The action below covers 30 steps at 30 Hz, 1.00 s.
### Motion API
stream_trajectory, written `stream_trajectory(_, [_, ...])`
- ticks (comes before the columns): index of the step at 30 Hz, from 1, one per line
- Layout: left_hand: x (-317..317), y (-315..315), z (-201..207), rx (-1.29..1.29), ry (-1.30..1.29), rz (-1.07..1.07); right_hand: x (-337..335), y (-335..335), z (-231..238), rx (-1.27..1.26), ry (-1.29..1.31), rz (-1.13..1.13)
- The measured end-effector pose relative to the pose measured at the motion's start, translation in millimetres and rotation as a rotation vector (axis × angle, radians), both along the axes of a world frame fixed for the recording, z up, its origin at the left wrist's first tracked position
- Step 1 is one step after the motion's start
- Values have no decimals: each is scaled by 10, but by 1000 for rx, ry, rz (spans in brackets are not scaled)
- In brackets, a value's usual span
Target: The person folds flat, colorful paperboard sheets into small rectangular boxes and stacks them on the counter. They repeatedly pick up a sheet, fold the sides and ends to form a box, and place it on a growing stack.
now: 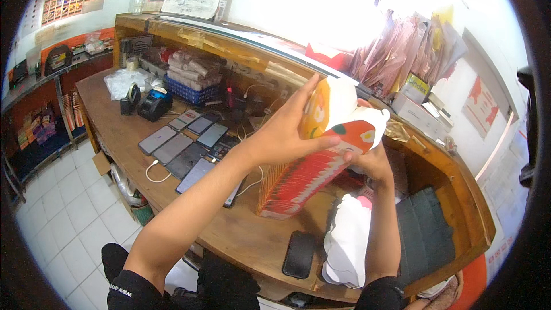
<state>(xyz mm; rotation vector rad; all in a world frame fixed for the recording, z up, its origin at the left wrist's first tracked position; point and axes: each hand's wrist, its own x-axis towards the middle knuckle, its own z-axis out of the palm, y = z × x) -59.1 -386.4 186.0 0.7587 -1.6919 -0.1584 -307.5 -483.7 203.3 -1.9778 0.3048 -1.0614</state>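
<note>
Held at frame centre between left hand (287,132) (above) and right hand (370,161) (below): orange-and-white paper carton (330,138), both gripping it.

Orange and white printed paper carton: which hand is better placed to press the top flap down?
Left, probably. The left hand lies over the orange and white printed paper carton at its top flap, fingers spread. The right hand is underneath, supporting it.

Both bare forearms rise from the lower edge and meet in the middle of the view. The left hand (281,135) is raised with its back to the camera, fingers (304,95) stretched long and pressed flat. The right hand (372,163) sits lower and mostly hidden, fingers curled in a grip, wrist bent upward.
</note>
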Motion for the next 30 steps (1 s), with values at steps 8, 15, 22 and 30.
stream_trajectory(8, [173, -245, -254, 250, 4, -138, 22, -128, -217, -78, 16, -36])
stream_trajectory(15, [91, -255, -169, 223, 142, -254, 10, -63, -268, -75, 1, -5])
stream_trajectory(22, [70, -352, -282, 191, 162, -197, 102, -204, -442, 84, -186, -45])
stream_trajectory(30, [87, -333, -501, 140, 189, -156, 252, -158, -671, 21, -194, -23])
